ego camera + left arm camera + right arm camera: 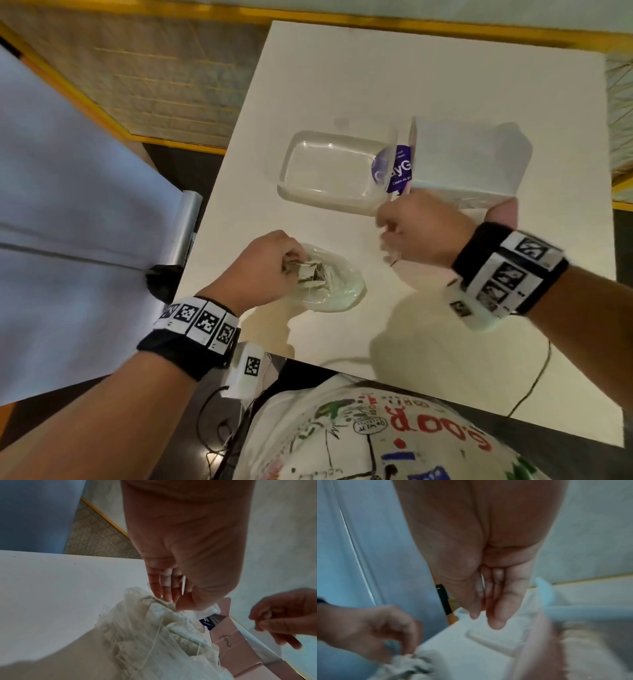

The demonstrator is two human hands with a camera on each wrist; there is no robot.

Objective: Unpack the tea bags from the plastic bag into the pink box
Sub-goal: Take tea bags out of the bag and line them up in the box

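Observation:
A clear plastic bag (346, 296) lies on the white table (342, 68) with a bunch of tea bags (313, 274) in it. My left hand (291, 263) reaches into the bag and pinches the tea bags (171, 628) between thumb and fingers (164, 595); their strings hang loose. The pink box (469, 161) stands open at the right, washed out in the head view and plainly pink (240, 650) in the left wrist view. My right hand (387, 236) is blurred in front of the box, between box and bag. Its fingers (498, 615) are nearly straight and empty.
A clear plastic tub (325, 168) with a purple label (397, 168) lies left of the pink box. A large pale board (68, 205) stands off the table's left edge. A thin cable (534, 377) crosses the near right corner.

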